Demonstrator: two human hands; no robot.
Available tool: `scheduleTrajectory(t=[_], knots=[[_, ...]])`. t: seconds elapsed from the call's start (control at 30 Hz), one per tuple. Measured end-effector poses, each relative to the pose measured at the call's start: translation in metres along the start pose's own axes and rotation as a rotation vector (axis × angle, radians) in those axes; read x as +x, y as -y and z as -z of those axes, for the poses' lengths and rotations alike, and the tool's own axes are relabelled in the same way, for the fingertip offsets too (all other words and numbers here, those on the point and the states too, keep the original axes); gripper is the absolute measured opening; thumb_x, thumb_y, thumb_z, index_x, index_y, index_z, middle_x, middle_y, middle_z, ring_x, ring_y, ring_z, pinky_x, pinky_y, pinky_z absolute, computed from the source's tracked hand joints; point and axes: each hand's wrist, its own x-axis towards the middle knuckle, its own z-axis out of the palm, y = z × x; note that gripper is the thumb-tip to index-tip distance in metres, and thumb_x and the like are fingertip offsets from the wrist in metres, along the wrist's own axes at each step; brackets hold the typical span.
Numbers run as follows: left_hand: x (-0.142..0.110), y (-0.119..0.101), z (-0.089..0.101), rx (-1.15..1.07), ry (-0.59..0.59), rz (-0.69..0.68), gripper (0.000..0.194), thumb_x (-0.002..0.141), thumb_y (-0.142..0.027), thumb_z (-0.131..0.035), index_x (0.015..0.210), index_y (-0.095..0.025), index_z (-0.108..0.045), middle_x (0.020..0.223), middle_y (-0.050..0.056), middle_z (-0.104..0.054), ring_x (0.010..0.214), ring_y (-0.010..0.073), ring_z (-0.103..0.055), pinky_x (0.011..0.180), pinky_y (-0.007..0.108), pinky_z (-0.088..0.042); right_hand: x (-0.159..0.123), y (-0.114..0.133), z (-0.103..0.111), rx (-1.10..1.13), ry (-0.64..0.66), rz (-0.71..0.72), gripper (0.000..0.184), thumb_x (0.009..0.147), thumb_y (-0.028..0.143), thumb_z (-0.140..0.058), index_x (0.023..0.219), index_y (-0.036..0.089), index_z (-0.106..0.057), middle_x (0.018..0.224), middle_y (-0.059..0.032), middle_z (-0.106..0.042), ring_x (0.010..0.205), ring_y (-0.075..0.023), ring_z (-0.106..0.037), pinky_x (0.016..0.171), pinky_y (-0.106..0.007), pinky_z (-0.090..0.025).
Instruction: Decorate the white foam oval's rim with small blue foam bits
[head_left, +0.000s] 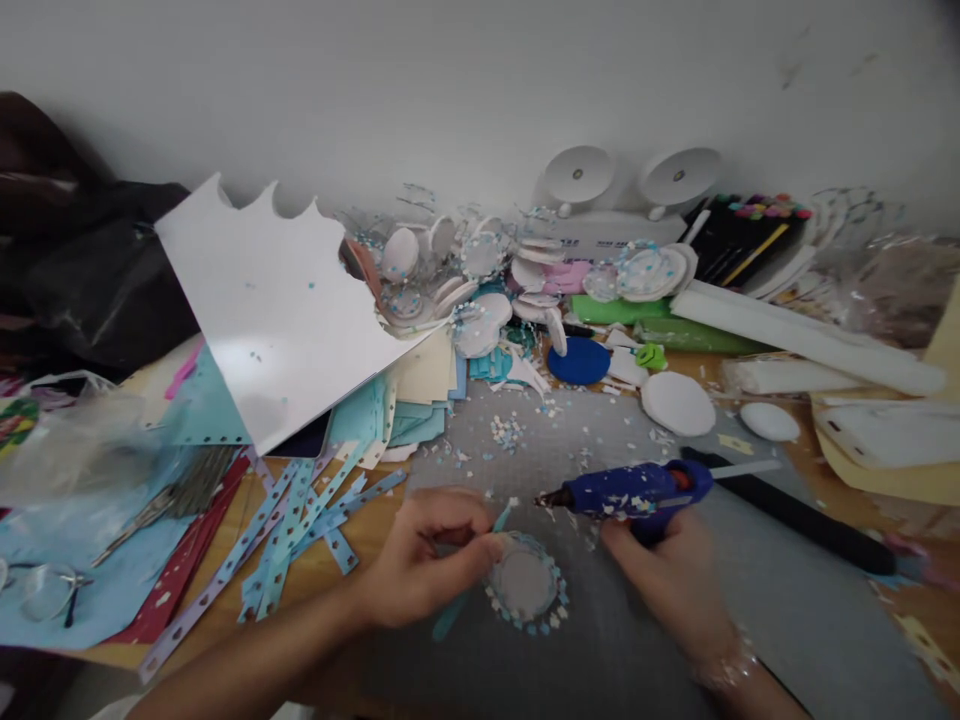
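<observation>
Holding a small round disc with a rim of tiny pale-blue and white pieces [526,578], the left hand [437,553] pinches its upper left edge, thumb and fingers closed narrow, with a thin teal stick [451,615] also at the fingers and slanting down to the left. The right hand [670,580], slightly blurred, has its fingers wrapped around the handle of a blue glue gun with a dark nozzle [636,492]; the nozzle points left, above the disc and apart from it. A clear glue stick [746,468] sticks out of the gun's rear.

Both hands are over a grey cutting mat [600,640] on a wooden worktop [367,510]. A small heap of pale confetti bits [507,432] lies on the mat, beyond the disc. Further right are a white round disc [678,403] and a long black tool [810,520]. To the left lie punched pastel paper strips [289,540] and a large white sheet with a scalloped edge [277,300].
</observation>
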Motion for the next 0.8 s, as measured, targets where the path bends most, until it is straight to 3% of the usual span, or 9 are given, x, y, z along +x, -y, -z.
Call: scheduleTrajectory(t=[0.3,0.8], knots=[[0.0,0.0,-0.001,-0.022,0.016,-0.006,0.032,0.086,-0.022,-0.054,0.057,-0.016,-0.045,0.057,-0.002,-0.04,0.053,0.0093,-0.035,0.05,0.023,-0.026,-0.001,-0.001,0.001,-0.002,0.003,0.225,0.012,0.063,0.027,-0.06,0.053,0.022,-0.056,0.043,0.0023,-0.057,0.036,-0.0151,-0.051,0.034,-0.024,-0.042],[0.001,-0.002,-0.001,-0.008,0.032,-0.003,0.032,0.086,-0.021,-0.054,0.056,-0.016,-0.044,0.056,-0.003,-0.039,0.053,0.0093,-0.035,0.05,0.024,-0.025,-0.003,-0.009,0.0,-0.047,0.048,0.274,0.012,0.068,0.025,-0.057,0.057,0.023,-0.055,0.041,0.0042,-0.055,0.035,-0.0149,-0.051,0.036,-0.024,-0.043]])
